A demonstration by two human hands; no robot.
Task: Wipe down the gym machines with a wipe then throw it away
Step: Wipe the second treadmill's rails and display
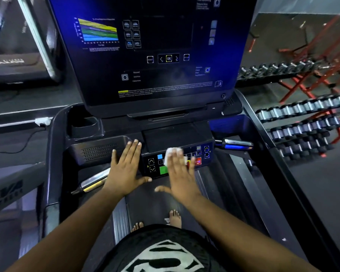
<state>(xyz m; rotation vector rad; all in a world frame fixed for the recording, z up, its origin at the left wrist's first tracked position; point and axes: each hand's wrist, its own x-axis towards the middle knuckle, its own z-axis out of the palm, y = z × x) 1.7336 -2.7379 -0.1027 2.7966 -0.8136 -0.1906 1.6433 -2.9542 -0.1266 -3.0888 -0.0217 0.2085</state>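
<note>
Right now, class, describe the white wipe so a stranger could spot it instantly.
Find the big dark treadmill console screen, then drop to the small black button panel below it. The crumpled white wipe lies there under the right hand, the only pale, soft thing among coloured buttons.

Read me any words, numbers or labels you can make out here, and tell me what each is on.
"OK": lit button on the treadmill console screen.
"Calories": screen's lower-left list; the lines above it are blurred.
Yellow-tagged warning paragraph, chart labels, control panel buttons: too blurred.
Neighbouring machine's logo: unreadable.

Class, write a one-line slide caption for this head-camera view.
Right hand presses a white wipe across the treadmill's button panel; left hand rests beside it.
</note>
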